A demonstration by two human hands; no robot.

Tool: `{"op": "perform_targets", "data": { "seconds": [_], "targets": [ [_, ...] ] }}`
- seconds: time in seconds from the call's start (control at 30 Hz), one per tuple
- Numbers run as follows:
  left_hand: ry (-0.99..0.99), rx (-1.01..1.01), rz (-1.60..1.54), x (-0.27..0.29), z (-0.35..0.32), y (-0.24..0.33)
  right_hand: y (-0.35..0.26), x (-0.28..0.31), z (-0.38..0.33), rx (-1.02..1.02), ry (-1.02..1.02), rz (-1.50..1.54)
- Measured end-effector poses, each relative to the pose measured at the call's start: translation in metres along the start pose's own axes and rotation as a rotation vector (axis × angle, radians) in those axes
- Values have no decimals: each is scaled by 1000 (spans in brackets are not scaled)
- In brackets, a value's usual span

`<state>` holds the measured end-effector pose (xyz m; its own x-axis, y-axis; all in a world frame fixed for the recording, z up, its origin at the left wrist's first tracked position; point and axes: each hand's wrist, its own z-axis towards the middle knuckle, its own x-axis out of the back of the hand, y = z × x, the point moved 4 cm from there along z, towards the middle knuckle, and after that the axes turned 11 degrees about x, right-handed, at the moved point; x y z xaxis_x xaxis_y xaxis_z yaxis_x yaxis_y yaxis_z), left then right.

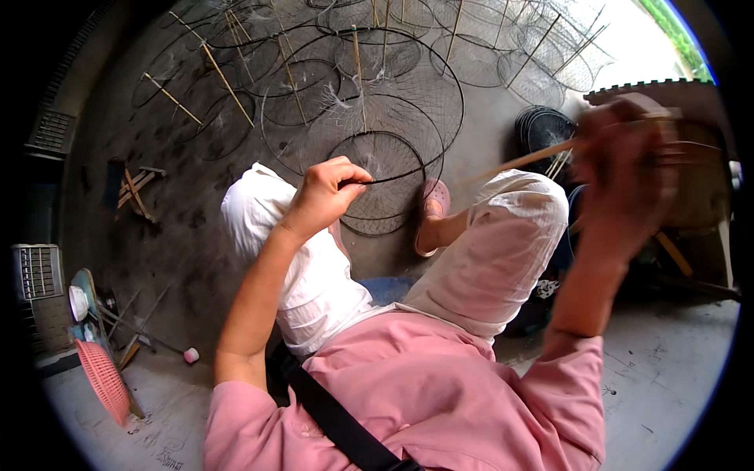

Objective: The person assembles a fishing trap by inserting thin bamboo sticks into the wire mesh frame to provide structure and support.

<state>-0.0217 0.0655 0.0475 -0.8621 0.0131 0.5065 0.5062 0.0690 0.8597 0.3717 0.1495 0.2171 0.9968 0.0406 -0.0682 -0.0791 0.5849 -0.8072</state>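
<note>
We sit on a low seat with our knees up, looking down at a concrete floor [157, 235] strewn with finished net hoops and sticks. Our left hand [323, 196] is out over the left knee, its fingers [349, 174] pinched together on the dark wire rim of a net hoop [385, 184] that stands just past the knees, beside our pink shoe [434, 198]. The hoop lies directly ahead of that hand, touching it, its round face tilted toward us and the mesh hanging inside the rim.

Our right hand [624, 177] is raised on the right and blurred; it seems closed on a thin stick [522, 161], though we cannot tell how the fingers sit. The stick's long axis runs from that hand leftward and slightly down, its free end pointing at the hoop but stopping short of it. So the left hand is the one on the hoop, the right well apart from it. A pile of dark hoops [542, 129] lies behind the stick.
</note>
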Motion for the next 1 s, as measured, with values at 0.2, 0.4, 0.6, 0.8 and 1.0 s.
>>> {"op": "perform_targets", "data": {
  "seconds": [0.2, 0.4, 0.6, 0.8, 1.0],
  "targets": [
    [4, -101, -63, 8, 17, -14, 113, -196, -195, -453, -297, 381],
    [-2, -102, -61, -5, 18, -47, 225, -227, -240, -488, -275, 150],
    [41, -56, -107, -7, 30, -61, 269, -229, -253, -595, -130, 302],
    [21, 60, -108, -7, 38, -55, 298, -224, -252, -563, -230, 251],
    [94, 68, -58, -6, 29, -55, 287, -224, -242, -524, -367, 90]
  ]
}}
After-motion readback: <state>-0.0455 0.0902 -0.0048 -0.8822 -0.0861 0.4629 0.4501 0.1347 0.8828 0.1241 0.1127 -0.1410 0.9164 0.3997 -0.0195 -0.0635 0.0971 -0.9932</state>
